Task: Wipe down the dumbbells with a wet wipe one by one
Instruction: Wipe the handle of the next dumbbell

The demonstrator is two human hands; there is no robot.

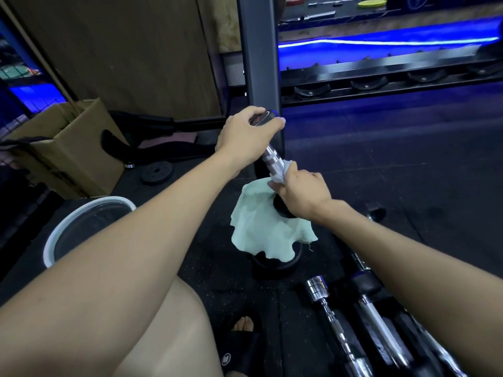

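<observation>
at the bottom of the frame we saw a bare knee (174, 330) and a sandalled foot (242, 338), with chrome bars (337, 330) lying on the dark floor at lower right. left of centre stood a white-rimmed bucket (54, 240). in the middle, our right hand (299, 194) curled round a white wet wipe (281, 172) wrapped on the knurled chrome handle of the dumbbell (272, 157), which stood tilted on its lower head. a pale green cloth (266, 229) draped below that hand. our left hand (245, 131) gripped the upper head. a cardboard box (79, 148) sat at left, a rack post (258, 50) beyond.
</observation>
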